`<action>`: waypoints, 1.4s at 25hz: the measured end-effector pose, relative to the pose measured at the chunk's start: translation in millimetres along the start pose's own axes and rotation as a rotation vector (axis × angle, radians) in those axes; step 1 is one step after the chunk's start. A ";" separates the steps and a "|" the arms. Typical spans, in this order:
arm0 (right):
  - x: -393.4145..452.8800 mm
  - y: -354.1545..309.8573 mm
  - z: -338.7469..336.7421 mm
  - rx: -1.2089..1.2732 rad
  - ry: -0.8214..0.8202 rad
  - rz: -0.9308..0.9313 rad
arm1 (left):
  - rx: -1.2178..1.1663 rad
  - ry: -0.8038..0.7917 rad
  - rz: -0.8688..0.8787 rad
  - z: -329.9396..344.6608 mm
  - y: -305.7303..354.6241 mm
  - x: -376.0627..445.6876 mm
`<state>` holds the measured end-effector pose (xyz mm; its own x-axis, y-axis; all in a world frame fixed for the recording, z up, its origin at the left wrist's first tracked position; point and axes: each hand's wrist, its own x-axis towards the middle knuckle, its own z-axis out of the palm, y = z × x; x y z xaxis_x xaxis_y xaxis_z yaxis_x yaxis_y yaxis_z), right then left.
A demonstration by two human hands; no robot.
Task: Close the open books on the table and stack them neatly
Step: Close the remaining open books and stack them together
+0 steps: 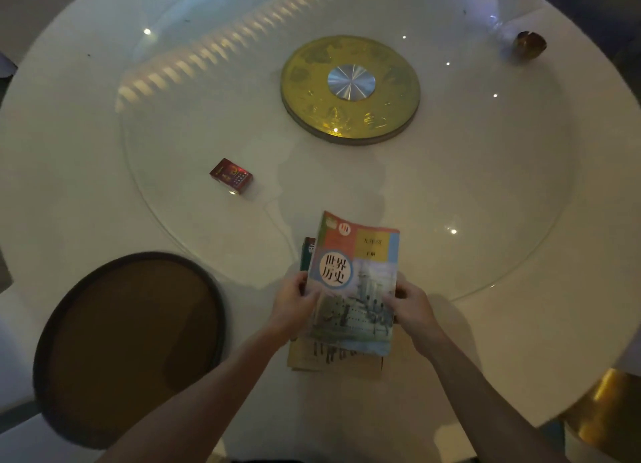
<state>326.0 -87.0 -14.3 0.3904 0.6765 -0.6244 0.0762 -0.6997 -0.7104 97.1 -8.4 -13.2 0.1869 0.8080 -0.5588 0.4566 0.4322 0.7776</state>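
Observation:
A closed textbook (353, 282) with a colourful cover and a ship picture is held just above a small pile of closed books (333, 362) near the table's front edge. My left hand (295, 301) grips its left edge and my right hand (411, 303) grips its right edge. A dark green book (307, 254) peeks out from under its upper left corner. The lower books are mostly hidden by the top one.
A round white table (86, 185) carries a glass turntable (520, 202) with a gold hub (350, 88). A small red box (230, 176) lies to the left of the books. A round brown stool (131, 341) stands at lower left. A small brown object (530, 44) sits far right.

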 end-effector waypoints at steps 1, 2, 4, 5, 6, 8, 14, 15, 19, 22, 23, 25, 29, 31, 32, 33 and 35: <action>-5.2 6.5 5.4 -0.029 0.025 -0.022 | 0.046 0.008 -0.002 1.2 -8.7 -6.8; -10.8 11.5 10.7 -0.061 0.041 -0.047 | 0.098 0.019 0.006 1.9 -16.1 -13.2; -21.0 18.3 19.7 -0.132 0.048 -0.107 | 0.204 0.045 0.050 2.8 -27.2 -20.9; -25.3 21.1 23.1 -0.175 0.053 -0.137 | 0.259 0.056 0.071 2.7 -31.0 -23.8; -27.4 23.5 25.6 -0.229 0.068 -0.158 | 0.313 0.060 0.085 2.7 -33.5 -26.3; -27.0 28.3 29.5 -0.382 0.112 -0.155 | 0.415 0.065 0.100 2.2 -37.2 -31.0; -39.3 32.4 33.9 -0.398 0.191 -0.026 | 0.547 0.119 0.030 0.9 -49.2 -36.0; -41.4 34.4 34.0 -0.335 0.186 0.032 | 0.456 0.086 -0.015 1.3 -49.1 -36.0; -46.2 41.8 41.1 -0.220 0.104 0.156 | 0.278 0.044 -0.066 5.2 -49.7 -40.5; -44.2 37.2 42.7 -0.170 0.088 0.161 | 0.229 0.039 -0.079 5.1 -47.5 -37.7; -43.1 36.4 42.9 -0.141 0.085 0.166 | 0.248 0.039 -0.077 3.5 -46.7 -35.7; -41.3 35.1 42.3 -0.122 0.101 0.154 | 0.284 0.042 -0.055 -0.6 -43.7 -31.9; -27.9 21.2 39.8 -0.152 0.087 0.097 | 0.321 0.067 -0.014 -7.4 -27.3 -13.6; -13.7 9.4 37.7 -0.152 0.073 0.071 | 0.299 0.073 -0.029 -9.8 -15.0 1.0; -5.6 2.3 36.6 -0.153 0.070 0.055 | 0.289 0.083 -0.036 -10.8 -8.9 9.2; 2.6 -4.9 35.4 -0.151 0.073 0.040 | 0.287 0.095 -0.035 -11.3 -3.1 17.2; 19.9 -17.0 32.9 -0.152 0.090 0.025 | 0.286 0.112 -0.011 -10.1 4.4 33.1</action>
<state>302.2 -54.1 -25.4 0.4736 0.6402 -0.6048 0.2006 -0.7471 -0.6337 96.6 24.3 -25.3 0.0907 0.8497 -0.5193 0.6874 0.3239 0.6500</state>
